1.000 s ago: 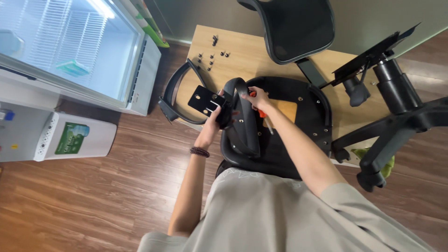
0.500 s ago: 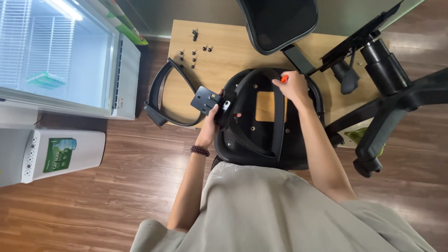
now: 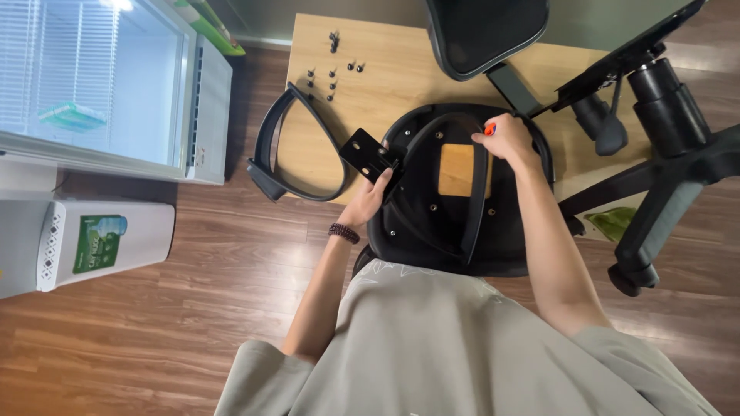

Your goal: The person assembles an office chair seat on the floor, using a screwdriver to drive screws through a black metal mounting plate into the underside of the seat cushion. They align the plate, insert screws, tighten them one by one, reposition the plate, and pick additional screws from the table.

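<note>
Looking down from the head view, the black seat pan (image 3: pixel 455 192) is seen lying upside down at the near edge of the wooden desk (image 3: pixel 385 69), against the person's body. The left hand (image 3: pixel 371 202) is closed on the near-left end of the armrest (image 3: pixel 443 185) that now lies flat over the seat, just below its flat mounting plate (image 3: pixel 368 154). A moment earlier this armrest was held upright between both hands; it has since been laid down and turned, so it is judged to be in position for fastening. The right hand (image 3: pixel 509 140) is closed around a small tool with an orange handle (image 3: pixel 490 128), at the far rim of the seat; before, it was on the armrest. Beyond the left grip, the second armrest (image 3: pixel 289 146) lies apart on the desk, and farther off a group of dark screws (image 3: pixel 333 73) is seen. Beyond the right grip, the backrest (image 3: pixel 486 31) and the chair base (image 3: pixel 671 131) are placed.
</note>
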